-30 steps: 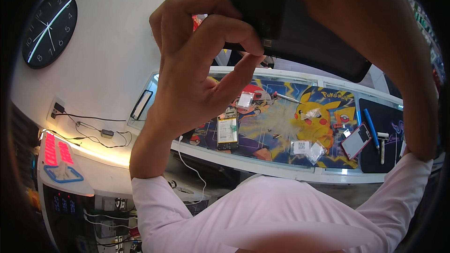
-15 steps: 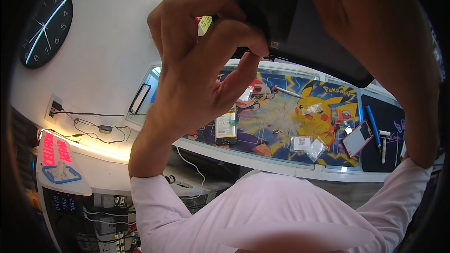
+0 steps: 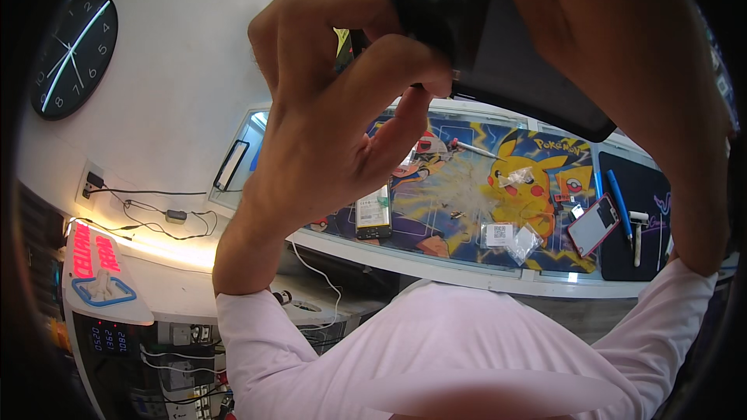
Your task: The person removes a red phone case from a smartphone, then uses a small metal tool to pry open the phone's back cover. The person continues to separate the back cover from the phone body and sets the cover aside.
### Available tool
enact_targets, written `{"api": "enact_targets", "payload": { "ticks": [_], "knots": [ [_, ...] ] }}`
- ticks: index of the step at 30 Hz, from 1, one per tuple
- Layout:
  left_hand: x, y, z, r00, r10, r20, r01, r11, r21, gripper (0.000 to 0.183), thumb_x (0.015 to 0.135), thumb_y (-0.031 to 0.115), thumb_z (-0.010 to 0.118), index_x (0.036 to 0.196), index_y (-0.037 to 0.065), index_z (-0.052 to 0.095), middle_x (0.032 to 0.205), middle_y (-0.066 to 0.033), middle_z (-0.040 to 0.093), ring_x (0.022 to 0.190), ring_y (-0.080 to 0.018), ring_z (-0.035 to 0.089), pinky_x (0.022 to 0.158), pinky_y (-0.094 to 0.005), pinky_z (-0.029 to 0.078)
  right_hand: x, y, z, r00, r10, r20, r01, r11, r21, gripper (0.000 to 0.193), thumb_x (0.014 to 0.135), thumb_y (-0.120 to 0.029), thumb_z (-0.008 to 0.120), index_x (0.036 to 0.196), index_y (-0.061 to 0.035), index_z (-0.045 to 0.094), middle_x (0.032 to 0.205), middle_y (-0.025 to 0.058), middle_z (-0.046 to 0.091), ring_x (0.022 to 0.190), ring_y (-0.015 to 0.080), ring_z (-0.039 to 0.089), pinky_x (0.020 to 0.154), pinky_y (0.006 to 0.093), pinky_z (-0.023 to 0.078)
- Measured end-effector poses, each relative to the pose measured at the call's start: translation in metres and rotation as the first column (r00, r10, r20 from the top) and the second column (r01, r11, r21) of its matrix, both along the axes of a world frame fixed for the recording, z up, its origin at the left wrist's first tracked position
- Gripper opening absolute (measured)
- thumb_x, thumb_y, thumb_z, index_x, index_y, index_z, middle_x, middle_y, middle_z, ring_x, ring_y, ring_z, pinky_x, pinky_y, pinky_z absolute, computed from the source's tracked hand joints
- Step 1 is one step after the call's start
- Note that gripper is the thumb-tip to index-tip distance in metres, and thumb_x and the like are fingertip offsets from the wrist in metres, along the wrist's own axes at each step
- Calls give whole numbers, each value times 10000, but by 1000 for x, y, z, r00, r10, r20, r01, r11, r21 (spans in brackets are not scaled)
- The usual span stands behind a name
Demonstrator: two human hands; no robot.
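Observation:
Both hands hold a dark smartphone (image 3: 521, 70) up in front of me, tilted, over the counter. Its glossy dark face has round camera lenses at the upper left corner. My left hand (image 3: 327, 101) is closed on the phone's left part, thumb and index finger pinched together at its lower edge. Whether a small part sits between those fingertips is hidden. From the right, my right hand (image 3: 560, 0) reaches over the phone's upper right side and grips it; its fingertips are hidden or out of the picture.
Below lies a cartoon-printed mat (image 3: 436, 225) on a glass counter. On it are an opened phone (image 3: 373, 210), small clear bags (image 3: 525, 245), a slim screwdriver (image 3: 475, 149) and a red-edged phone part (image 3: 593, 224). A blue tool (image 3: 620, 206) and a white-headed tool (image 3: 637, 237) lie right.
My left thumb and index finger have shifted slightly right along the phone's edge, covering more of a small mark there. The phone has barely moved; my right hand keeps its place.

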State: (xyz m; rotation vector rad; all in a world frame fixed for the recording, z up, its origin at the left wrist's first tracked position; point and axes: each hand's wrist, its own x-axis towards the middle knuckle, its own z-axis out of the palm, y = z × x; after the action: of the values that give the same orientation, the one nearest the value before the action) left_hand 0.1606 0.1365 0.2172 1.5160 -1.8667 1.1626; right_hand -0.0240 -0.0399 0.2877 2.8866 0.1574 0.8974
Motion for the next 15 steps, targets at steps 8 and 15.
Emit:
{"api": "enact_targets", "payload": {
  "ticks": [8,15],
  "knots": [
    [-4,-3,-2,993,-10,-115,9,1000,-5,300,718,-20,795,941,164,717,1252,-92,500,1223,-257,463,958,-361,400,1,-1,-2,1000,-11,-3,11,1000,11,149,995,-29,572,1137,7,542,945,232,735,853,410,724,707,495,527],
    [-1,-4,-1,998,-36,-51,38,999,39,306,732,15,837,978,179,758,1251,-74,525,1182,-235,483,955,-359,403,6,1,-3,1000,-21,-8,21,999,27,156,995,-27,569,1144,3,536,937,228,735,845,412,722,701,498,523]
  ]
}}
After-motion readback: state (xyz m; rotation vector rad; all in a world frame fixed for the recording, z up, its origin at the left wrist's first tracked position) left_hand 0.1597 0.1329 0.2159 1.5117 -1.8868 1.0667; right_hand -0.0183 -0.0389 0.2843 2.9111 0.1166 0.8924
